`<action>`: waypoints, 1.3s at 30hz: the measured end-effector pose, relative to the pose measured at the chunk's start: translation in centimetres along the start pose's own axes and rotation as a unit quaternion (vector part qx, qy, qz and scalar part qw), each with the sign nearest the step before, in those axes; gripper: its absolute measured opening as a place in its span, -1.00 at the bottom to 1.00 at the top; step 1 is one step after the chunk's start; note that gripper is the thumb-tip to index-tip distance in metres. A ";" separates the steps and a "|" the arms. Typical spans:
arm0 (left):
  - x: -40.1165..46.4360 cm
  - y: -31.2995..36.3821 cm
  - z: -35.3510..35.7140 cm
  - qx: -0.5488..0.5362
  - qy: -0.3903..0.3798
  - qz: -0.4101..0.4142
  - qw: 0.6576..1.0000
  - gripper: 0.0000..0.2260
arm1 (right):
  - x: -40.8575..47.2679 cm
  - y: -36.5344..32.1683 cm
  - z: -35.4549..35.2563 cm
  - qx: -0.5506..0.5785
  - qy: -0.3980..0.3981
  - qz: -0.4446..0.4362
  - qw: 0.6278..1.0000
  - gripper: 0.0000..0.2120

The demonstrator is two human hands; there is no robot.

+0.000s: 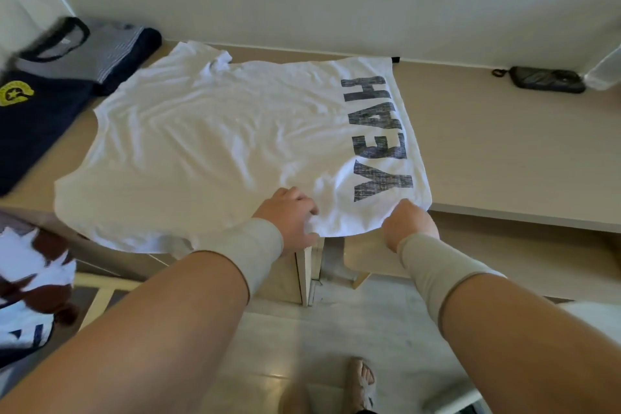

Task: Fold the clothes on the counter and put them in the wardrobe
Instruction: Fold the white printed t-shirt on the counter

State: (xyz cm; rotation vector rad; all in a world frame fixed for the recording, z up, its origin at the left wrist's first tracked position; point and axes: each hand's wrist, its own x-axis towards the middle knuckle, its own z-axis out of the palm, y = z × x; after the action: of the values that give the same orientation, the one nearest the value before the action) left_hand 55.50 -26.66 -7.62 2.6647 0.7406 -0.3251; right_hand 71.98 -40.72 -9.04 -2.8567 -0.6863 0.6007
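Head view: one white T-shirt [218,131] printed "YEAH" lies spread flat on a beige counter [504,151], its near hem hanging over the front edge. Two hands pinch that hem: the left hand [290,215] and the right hand [408,223], fingers curled on the cloth, near each other. One dark navy and striped garment [50,84] lies at the counter's left end. One black pouch [547,79] sits far right by the wall, with bare counter between it and the shirt.

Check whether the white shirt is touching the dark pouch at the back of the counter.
Apart. The head view shows bare counter between the white shirt and the dark pouch.
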 end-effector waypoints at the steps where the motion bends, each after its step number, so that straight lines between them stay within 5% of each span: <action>1: 0.4 0.4 0.2 0.006 0.001 0.006 1.000 -0.57 | 0.5 0.8 -0.2 0.043 0.002 0.048 0.998 -0.72; 8: 2.0 2.6 2.1 0.196 -0.023 -0.030 0.980 -0.56 | 4.3 3.0 -1.0 0.310 -0.057 0.215 0.924 -0.55; 11: 2.4 3.2 2.8 0.220 0.014 -0.057 0.974 -0.66 | 4.4 3.5 -0.8 0.360 -0.108 0.176 0.910 -0.64; 13: 2.8 3.3 2.5 0.177 0.026 -0.044 0.983 -0.79 | 4.5 3.8 -0.7 0.379 -0.105 0.158 0.906 -0.85; 16: 3.1 3.2 1.2 0.023 0.053 -0.065 0.996 -0.96 | 5.3 4.1 -1.4 0.370 -0.023 0.144 0.917 -0.70; 19: 3.1 3.0 -0.2 -0.070 0.080 -0.121 0.987 -0.94 | 5.4 4.0 -2.5 0.505 0.046 0.163 0.846 -0.72; 22: 3.2 3.0 -0.9 -0.100 0.053 -0.137 0.984 -0.92 | 5.0 3.7 -3.7 0.594 -0.028 0.154 0.789 -0.86; 26: 3.3 3.4 -1.0 -0.101 0.024 -0.137 0.985 -0.83 | 5.3 3.6 -4.3 0.551 -0.110 0.127 0.817 -0.86; 32: 3.2 4.2 -1.3 -0.039 -0.072 -0.143 0.986 -0.77 | 5.8 4.9 -5.1 0.393 -0.025 0.149 0.907 -0.76; 35: 3.1 4.2 -0.9 -0.042 -0.093 -0.134 0.986 -0.79 | 5.4 5.8 -4.5 0.401 -0.100 0.147 0.898 -0.89; 39: 2.8 4.1 -0.3 -0.096 -0.044 -0.147 0.983 -0.78 | 4.4 5.7 -3.0 0.461 -0.145 0.169 0.859 -0.74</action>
State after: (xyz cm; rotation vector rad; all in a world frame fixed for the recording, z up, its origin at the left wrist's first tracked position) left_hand 60.04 -28.55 -7.13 2.3446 1.0825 -0.4200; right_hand 79.11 -43.84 -9.13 -1.9769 0.1147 1.0642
